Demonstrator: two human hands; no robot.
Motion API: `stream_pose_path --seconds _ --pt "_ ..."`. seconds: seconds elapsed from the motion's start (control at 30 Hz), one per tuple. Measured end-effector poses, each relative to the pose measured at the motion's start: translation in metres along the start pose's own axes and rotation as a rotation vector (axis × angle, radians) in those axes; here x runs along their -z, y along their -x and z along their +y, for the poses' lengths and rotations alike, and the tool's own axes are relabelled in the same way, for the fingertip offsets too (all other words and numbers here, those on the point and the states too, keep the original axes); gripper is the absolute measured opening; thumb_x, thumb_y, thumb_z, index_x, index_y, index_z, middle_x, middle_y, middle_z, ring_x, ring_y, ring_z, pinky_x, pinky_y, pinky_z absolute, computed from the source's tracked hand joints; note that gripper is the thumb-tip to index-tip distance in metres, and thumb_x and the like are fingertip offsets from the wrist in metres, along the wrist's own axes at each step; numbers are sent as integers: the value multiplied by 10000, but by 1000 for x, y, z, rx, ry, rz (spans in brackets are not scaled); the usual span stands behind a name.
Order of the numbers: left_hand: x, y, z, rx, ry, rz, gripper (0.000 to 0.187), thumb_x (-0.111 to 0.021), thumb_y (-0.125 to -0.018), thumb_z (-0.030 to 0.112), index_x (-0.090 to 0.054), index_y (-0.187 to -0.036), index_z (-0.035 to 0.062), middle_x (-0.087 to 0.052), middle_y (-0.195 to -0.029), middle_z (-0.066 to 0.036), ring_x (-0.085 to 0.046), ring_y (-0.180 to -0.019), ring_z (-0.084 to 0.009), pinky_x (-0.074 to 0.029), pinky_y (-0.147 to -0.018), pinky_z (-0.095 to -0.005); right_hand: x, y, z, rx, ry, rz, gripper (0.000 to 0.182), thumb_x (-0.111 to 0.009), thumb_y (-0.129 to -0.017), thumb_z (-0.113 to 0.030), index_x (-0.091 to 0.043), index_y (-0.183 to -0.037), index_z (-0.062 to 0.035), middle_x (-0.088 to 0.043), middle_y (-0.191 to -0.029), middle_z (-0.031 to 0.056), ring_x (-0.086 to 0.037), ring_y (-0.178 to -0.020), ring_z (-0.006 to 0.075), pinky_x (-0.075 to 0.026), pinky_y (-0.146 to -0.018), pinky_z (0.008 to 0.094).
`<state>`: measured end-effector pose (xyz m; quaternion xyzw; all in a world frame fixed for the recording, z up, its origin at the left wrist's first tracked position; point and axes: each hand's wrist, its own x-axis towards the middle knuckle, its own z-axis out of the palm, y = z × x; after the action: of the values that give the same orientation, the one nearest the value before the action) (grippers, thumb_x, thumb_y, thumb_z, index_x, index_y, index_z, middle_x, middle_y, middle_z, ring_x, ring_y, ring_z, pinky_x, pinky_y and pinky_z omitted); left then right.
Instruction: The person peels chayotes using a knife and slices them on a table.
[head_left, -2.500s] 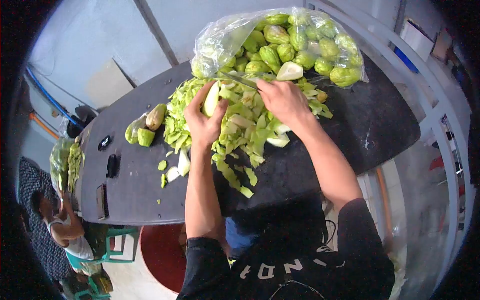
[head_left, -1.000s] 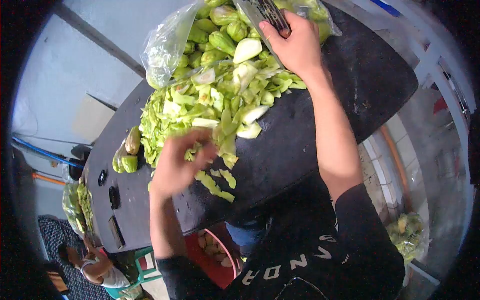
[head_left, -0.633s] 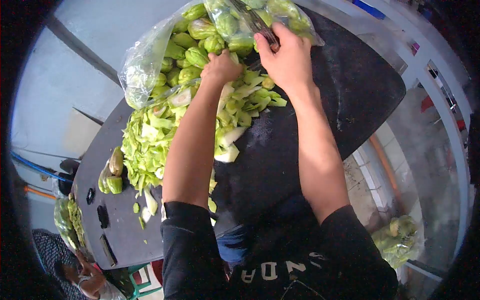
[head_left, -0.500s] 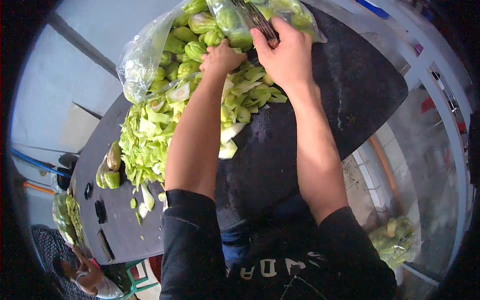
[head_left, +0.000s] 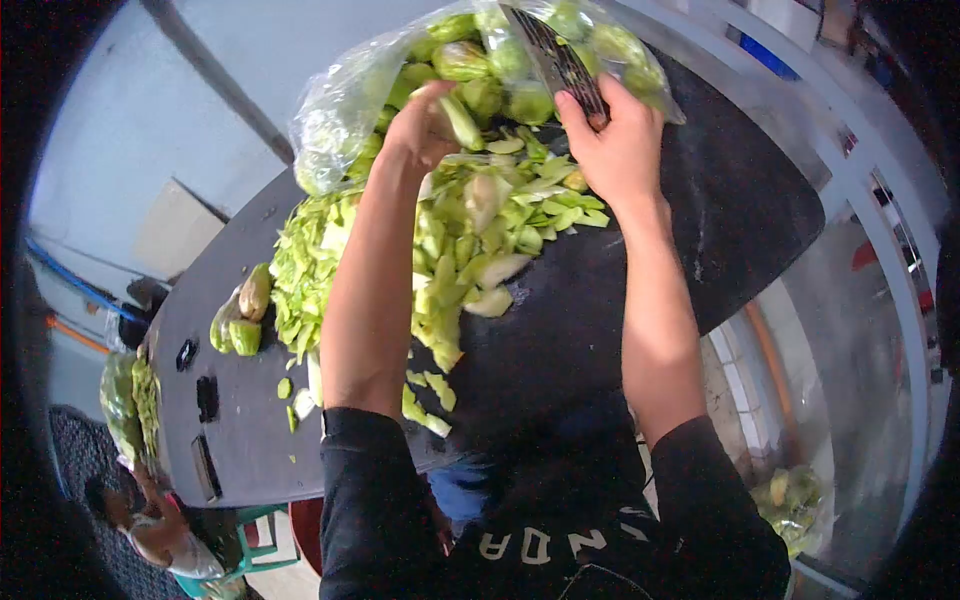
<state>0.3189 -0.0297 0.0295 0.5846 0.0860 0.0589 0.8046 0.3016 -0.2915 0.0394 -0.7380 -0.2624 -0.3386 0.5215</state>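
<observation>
My left hand (head_left: 422,128) is at the mouth of a clear plastic bag (head_left: 335,110) full of green chayotes (head_left: 460,62). Its fingers are closed around a pale green chayote (head_left: 460,123), partly hidden by the hand. In my right hand (head_left: 622,140) is a knife (head_left: 556,58), its wide, dark, wet-looking blade pointing up and left over the bag. Below both hands spreads a heap of light green chayote peelings and slices (head_left: 450,250), partly covered by my left forearm.
A small bag of chayotes (head_left: 243,312) lies on the dark table (head_left: 560,350) at left, near several black objects (head_left: 207,398). Another person (head_left: 165,530) sits at the lower left beside a filled bag (head_left: 122,400). A bag of produce (head_left: 795,505) stands on the floor at right.
My left hand has drawn back from the chayotes in the bag and now holds one. My right hand still grips the knife. The whole view has shifted slightly.
</observation>
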Motion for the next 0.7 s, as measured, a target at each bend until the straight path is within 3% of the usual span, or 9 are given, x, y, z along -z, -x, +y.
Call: stream_pose_path --seconds 0.03,0.1,0.17,0.2,0.3,0.33,0.43,0.7 --pt "-13 25 12 -35 240 287 578 -616 -882 346 -443 -1320 10 -486 -1319 -242 -527 -1191 -397 -505 -938 -582 -2 3 -8 11 -16 -8 270 -689 -853 -252 -570 -755 -31 -599 -587 124 -582 -551 358 -458 -583 448" --pt "13 48 20 -119 486 186 613 -562 -910 349 -361 -1377 6 -378 -1411 -259 -417 -1296 -429 -441 -998 -645 -6 10 -27 -80 -127 -131 287 -699 -850 -248 -557 -734 -27 -582 -571 112 -566 -510 312 -444 -546 416" --pt "22 76 19 -140 645 380 614 -515 -931 365 -348 -1396 0 -374 -1425 -267 -404 -1303 -452 -382 -1051 -665 -15 20 -44 24 -102 -156 278 -707 -850 -240 -574 -742 -21 -580 -567 98 -555 -484 275 -434 -519 385" --pt "41 83 7 -198 667 197 648 -453 -963 365 -248 -1441 -21 -282 -1453 -299 -362 -1332 -461 -409 -1041 -651 -19 27 -55 24 -159 -218 263 -706 -853 -232 -585 -764 -16 -575 -564 87 -550 -476 245 -433 -513 376" --pt "39 133 -3 -269 773 194 576 -334 -996 410 -373 -1400 1 -375 -1442 -237 -401 -1313 -437 -382 -1064 -642 -41 45 -74 -116 -512 -475 214 -687 -892 -191 -593 -821 -12 -551 -547 26 -536 -473 110 -432 -473 319" --pt "38 145 -3 -276 723 248 553 -311 -1004 435 -455 -1348 27 -470 -1381 -195 -464 -1267 -407 -419 -1037 -614 -47 48 -80 -217 -625 -605 210 -669 -913 -188 -583 -812 -25 -547 -546 16 -526 -455 100 -422 -446 299" --pt "46 181 -5 -276 825 251 509 -330 -1008 427 -507 -1301 50 -548 -1306 -161 -543 -1196 -352 -471 -975 -566 -67 57 -87 -343 -805 -873 243 -619 -963 -187 -526 -782 -55 -521 -536 2 -496 -407 82 -411 -376 269" --pt "88 231 11 -247 798 195 547 -406 -950 423 -456 -1360 63 -533 -1351 -157 -510 -1247 -359 -406 -990 -619 -103 61 -105 -458 -780 -1072 328 -558 -999 -262 -513 -752 -52 -520 -541 12 -510 -423 106 -437 -391 282"
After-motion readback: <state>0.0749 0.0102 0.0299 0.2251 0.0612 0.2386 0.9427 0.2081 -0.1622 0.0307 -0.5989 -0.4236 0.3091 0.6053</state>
